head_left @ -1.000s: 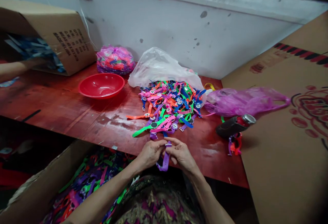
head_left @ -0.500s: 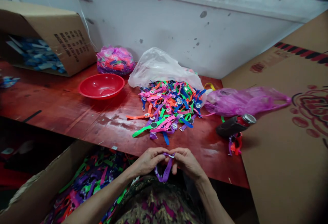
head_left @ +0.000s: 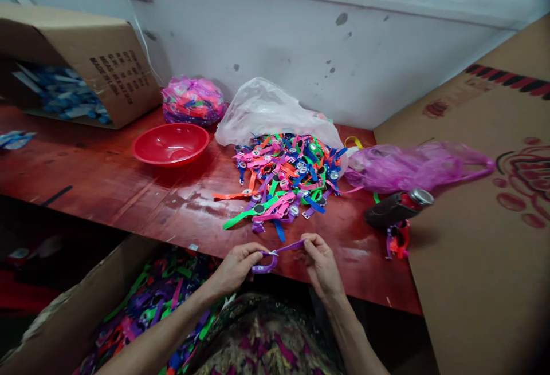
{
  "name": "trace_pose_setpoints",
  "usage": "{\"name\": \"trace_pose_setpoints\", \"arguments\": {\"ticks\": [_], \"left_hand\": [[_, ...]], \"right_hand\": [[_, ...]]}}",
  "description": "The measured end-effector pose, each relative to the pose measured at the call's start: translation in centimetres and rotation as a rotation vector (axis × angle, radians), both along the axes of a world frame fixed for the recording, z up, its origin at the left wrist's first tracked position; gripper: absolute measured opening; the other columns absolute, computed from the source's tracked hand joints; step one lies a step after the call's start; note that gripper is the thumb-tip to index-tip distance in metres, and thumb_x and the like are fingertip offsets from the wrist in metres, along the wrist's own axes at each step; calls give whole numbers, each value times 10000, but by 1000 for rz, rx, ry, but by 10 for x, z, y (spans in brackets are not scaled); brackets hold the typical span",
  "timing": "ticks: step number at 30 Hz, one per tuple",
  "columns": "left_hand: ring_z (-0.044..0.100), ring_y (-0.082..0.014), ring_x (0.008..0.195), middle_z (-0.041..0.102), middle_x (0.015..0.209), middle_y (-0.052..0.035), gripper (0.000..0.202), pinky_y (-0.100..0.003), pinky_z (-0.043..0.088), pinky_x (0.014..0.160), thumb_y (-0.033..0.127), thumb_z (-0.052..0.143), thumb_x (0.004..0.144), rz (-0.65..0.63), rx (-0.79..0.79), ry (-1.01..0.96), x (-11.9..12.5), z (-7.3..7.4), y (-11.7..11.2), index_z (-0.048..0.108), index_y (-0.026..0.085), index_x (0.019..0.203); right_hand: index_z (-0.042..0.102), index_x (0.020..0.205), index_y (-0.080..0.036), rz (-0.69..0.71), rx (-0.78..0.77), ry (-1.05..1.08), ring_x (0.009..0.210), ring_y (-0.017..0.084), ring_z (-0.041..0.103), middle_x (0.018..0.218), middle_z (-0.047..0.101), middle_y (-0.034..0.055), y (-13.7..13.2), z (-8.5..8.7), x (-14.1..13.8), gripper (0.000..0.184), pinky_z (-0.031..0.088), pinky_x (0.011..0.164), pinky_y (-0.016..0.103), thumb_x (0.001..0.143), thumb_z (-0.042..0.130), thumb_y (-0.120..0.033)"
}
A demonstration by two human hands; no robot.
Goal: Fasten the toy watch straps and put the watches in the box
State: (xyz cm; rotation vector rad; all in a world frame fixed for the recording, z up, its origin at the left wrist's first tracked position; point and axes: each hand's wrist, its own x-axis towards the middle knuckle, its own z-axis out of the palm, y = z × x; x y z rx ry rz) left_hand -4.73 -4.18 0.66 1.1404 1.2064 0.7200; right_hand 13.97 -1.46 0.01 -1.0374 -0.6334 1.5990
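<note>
A purple plastic watch strap [head_left: 277, 253] stretches between my hands, just over the table's front edge. My left hand [head_left: 235, 268] pinches its looped end near a small metal buckle. My right hand [head_left: 321, 266] holds the strap's free end between its fingertips, and the hands stand apart. Beyond them lies a loose heap of brightly coloured plastic strap watches [head_left: 283, 183] in green, pink, orange, blue and purple. Its nearest straps are a short way from my fingers.
The heap lies on a red wooden table [head_left: 107, 192], with a red bowl [head_left: 171, 144], a pink bag of watches [head_left: 193, 101] and a clear plastic bag [head_left: 266, 114] behind. An open cardboard box of straps [head_left: 158, 300] sits below the front edge, by my lap.
The purple strap no longer hangs in a loop; it is drawn out sideways, with my hands further apart. Another person's forearm by the upper left carton has gone from view.
</note>
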Motion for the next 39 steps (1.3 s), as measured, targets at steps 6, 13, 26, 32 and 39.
{"name": "trace_pose_setpoints", "arguments": {"ticks": [6,13,26,32,39], "left_hand": [[357,-29,378,487,563,36,399,-142,291,347,458,603,688,189,-261,-322,-1,-3,-11,556,115,886],[337,-19,358,458,527,55,409,-133,271,355,512,565,713,45,-225,-192,-22,-6,-24,531,123,831],[603,-206,886,665,925,-39,353,-249,415,767,414,392,805,-287,9,918,-131,1,-39,657,241,961],[593,-239,990,631,1082,-61,391,-334,437,850,377,372,814,-252,97,1000,-112,-6,-33,596,242,1105],[593,-197,956,641,1054,-43,343,-260,433,813,333,358,845,-275,229,864,-76,-4,-17,589,236,1079]], "right_hand": [[543,662,-171,-88,-3,158,540,71,503,648,515,-54,0,8,-15,337,460,491,199,530,791,-357],[502,680,-178,31,-29,-33,513,91,462,581,473,-36,2,-2,-20,312,443,514,234,643,684,-429],[592,915,-167,329,815,-1365,1075,224,454,1035,573,93,86,-29,-35,159,343,909,371,815,469,-176],[532,864,-160,-138,532,-1179,702,158,547,743,580,30,131,-1,5,160,421,664,264,815,416,-259],[591,927,-116,76,409,-1330,502,139,513,606,561,15,175,0,27,276,403,512,246,796,366,-207]]}}
